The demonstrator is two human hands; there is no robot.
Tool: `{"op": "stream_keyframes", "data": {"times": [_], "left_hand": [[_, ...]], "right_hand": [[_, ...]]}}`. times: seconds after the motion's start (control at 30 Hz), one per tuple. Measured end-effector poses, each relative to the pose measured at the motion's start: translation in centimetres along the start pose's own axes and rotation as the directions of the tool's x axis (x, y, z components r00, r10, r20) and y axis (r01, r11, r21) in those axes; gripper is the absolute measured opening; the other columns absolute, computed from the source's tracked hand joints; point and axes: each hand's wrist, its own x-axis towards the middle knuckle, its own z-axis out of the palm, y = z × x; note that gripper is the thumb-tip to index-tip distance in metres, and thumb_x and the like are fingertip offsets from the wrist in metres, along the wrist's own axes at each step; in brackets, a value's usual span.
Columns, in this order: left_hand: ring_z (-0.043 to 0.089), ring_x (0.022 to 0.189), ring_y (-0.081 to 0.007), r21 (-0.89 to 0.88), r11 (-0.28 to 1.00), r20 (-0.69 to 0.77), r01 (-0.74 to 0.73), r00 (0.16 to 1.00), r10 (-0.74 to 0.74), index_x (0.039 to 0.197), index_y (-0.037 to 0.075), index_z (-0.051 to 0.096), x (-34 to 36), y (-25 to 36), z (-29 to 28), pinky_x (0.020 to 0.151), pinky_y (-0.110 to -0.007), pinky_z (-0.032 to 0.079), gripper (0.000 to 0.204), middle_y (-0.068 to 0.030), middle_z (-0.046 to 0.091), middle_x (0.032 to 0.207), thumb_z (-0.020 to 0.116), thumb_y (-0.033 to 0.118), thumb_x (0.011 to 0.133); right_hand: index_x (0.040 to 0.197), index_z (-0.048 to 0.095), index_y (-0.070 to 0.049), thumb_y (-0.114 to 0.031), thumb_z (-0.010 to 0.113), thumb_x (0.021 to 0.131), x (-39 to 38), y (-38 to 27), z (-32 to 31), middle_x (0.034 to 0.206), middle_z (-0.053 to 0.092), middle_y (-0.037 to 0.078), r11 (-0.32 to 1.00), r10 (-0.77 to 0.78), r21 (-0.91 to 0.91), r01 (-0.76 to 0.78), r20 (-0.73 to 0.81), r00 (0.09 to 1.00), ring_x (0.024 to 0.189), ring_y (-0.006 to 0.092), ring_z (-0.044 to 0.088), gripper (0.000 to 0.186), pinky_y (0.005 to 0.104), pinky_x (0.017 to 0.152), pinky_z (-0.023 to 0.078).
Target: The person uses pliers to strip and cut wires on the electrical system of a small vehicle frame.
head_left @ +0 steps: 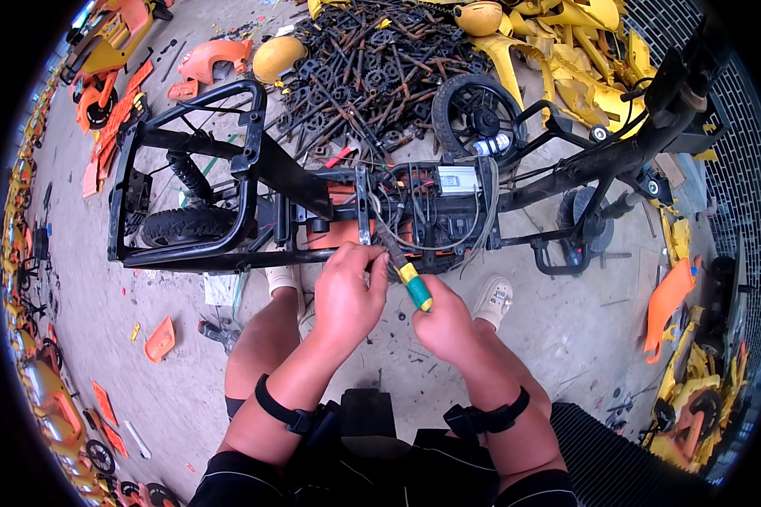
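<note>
Dead centre of the view, the right hand [446, 321] is gripping a green-and-yellow tool [413, 284], left hand [347, 291] curled beside it (can't tell if it's pinching anything), and the black bike frame [292, 175], upper middle, looks half stripped, wires [492, 203] and silver box [459, 180] still in.

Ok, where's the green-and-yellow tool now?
Near the head view's centre: the tool is in the right hand, just right of the left hand.

I see a tool [414, 288] with a green-and-yellow handle, its dark shaft slanting toward eleven o'clock into the exposed middle of a black scooter frame [291, 175], which stretches roughly from nine to three o'clock.
</note>
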Motion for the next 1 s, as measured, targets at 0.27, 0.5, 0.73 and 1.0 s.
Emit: {"op": "stream_keyframes", "data": {"times": [0.27, 0.5, 0.73, 1.0], "left_hand": [[0.065, 0.076, -0.0342, -0.031, 0.999, 0.025, 0.016, 1.000, -0.015, 0.093, 0.002, 0.069, 0.2, 0.0, 0.6, 0.068, -0.043, 0.052, 0.010, -0.0142, 0.066, 0.087, 0.071, 0.011, 0.091], [0.065, 0.075, -0.0306, -0.037, 0.998, 0.044, 0.057, 0.998, -0.055, 0.092, -0.001, 0.069, 0.0, 0.2, 0.5, 0.069, -0.039, 0.052, 0.009, -0.0150, 0.066, 0.086, 0.071, 0.008, 0.091], [0.065, 0.074, -0.0297, -0.057, 0.998, 0.033, 0.039, 0.999, -0.037, 0.093, -0.001, 0.069, 0.2, 0.6, 0.7, 0.068, -0.039, 0.052, 0.009, -0.0142, 0.066, 0.086, 0.071, 0.009, 0.092], [0.065, 0.076, -0.0293, -0.072, 0.995, 0.049, 0.070, 0.997, -0.067, 0.095, 0.000, 0.069, 0.5, 1.1, 0.6, 0.069, -0.038, 0.052, 0.010, -0.0140, 0.065, 0.085, 0.069, 0.010, 0.093]], "right_hand": [[0.118, 0.060, -0.003, -0.001, 0.062, 0.078, 0.6, 1.1, 0.2, 0.107, 0.069, 0.021, 0.960, 0.157, 0.215, -0.180, 0.119, 0.980, 0.101, 0.0426, 0.065, 0.040, 0.0478, 0.084, 0.052], [0.116, 0.062, -0.003, -0.001, 0.057, 0.080, 0.7, 0.3, -0.2, 0.103, 0.068, 0.025, 0.961, -0.188, -0.252, 0.114, -0.294, 0.937, 0.099, 0.0453, 0.065, 0.036, 0.0467, 0.084, 0.051], [0.115, 0.063, -0.003, 0.002, 0.055, 0.081, 0.8, 0.8, -0.4, 0.100, 0.068, 0.025, 0.999, 0.049, 0.013, -0.048, -0.109, 0.993, 0.098, 0.0451, 0.065, 0.036, 0.0494, 0.085, 0.051], [0.117, 0.063, -0.002, 0.001, 0.053, 0.082, 1.2, 0.6, -0.9, 0.101, 0.068, 0.026, 0.988, 0.132, 0.080, -0.131, -0.010, 0.991, 0.098, 0.0447, 0.065, 0.037, 0.0467, 0.085, 0.051]]}}
